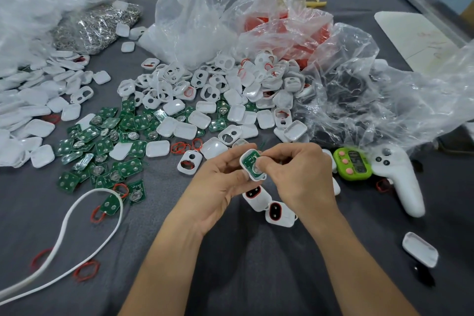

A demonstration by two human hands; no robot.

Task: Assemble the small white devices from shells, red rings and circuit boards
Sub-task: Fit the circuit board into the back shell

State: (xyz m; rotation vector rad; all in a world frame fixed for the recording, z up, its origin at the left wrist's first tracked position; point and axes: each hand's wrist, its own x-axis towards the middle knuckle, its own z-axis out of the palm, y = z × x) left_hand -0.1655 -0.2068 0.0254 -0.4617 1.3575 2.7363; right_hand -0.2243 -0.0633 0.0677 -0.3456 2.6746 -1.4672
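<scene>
Your left hand (220,182) is curled, its fingertips gripping the left edge of a shell (243,160). Your right hand (295,174) is curled too and pinches the shell's right side, with the thumb (260,165) pressing down on a board (250,160) seated inside. The shell sits between your 2 hands, lifted off the table (243,264). Its open face is turned up toward you. Its long axis runs away from you, with the far end leaning slightly left and the near end slightly right.

Just under your right hand, 2 devices (278,213) lie on the table, each showing a red ring. Just left of your left hand lies a holed cover (188,161), with loose rings (184,147) beyond it. Further left spreads a pile of spare boards (107,141), and beyond both hands lies a heap of spare shells (205,90). Right of your right hand sits a green timer (352,163), with a white controller (400,177) touching it. A white cable (84,226) loops well to the left.
</scene>
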